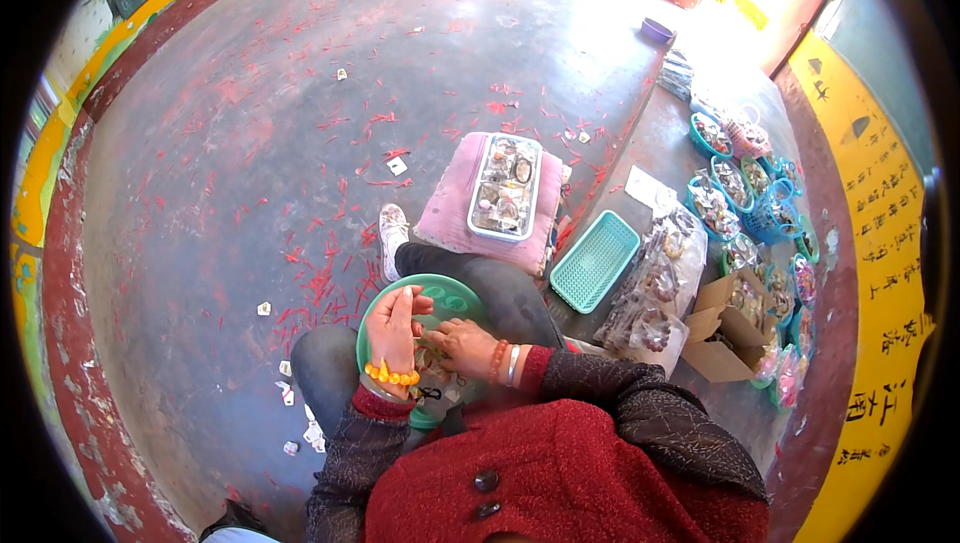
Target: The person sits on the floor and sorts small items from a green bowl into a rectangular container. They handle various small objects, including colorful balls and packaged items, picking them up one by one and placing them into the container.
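Observation:
A round green basin (447, 290) rests on my lap, with small clear packets (440, 381) and a small black item (427, 394) in it. Over its left side is my left hand (393, 328), raised with the fingers bent together; whatever they may hold is too small to make out. My right hand (465, 348) reaches down into the basin among the packets, its fingers curled and their tips partly hidden. The two hands are close together. An orange bead bracelet circles my left wrist; a reddish bead one and a pale bangle are on my right.
Ahead, a white tray (501, 233) of packaged items lies on a pink cushion (445, 213). To its right are an unfilled green basket (594, 261), clear packets (655, 288), a cardboard box (715, 361) and several filled baskets (772, 218). Red scraps (325, 288) litter the floor.

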